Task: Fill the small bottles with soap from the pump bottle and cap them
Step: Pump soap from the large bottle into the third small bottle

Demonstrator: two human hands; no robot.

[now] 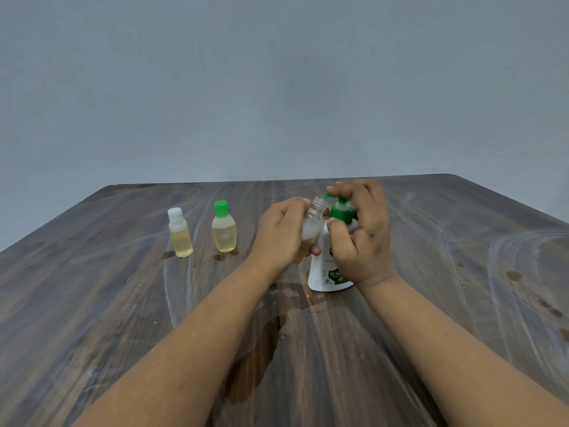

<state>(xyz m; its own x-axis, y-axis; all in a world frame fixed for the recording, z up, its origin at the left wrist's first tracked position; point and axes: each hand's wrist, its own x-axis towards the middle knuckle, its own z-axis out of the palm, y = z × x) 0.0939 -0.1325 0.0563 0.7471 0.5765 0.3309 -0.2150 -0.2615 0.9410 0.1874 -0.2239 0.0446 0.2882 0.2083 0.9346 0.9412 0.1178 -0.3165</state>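
Capped bottles (223,227) left of hands, wet table (431,303)

Green caps, white plastic, pale yellow soap on dark wood grain

The pump bottle (326,272) is white with a green pump head and a green label patch. One small bottle (223,231) has a green cap, the other (180,234) a white cap; both hold pale yellow liquid. The table (123,303) is dark grey-brown woodgrain with whitish streaks. The wall (277,87) is plain grey.
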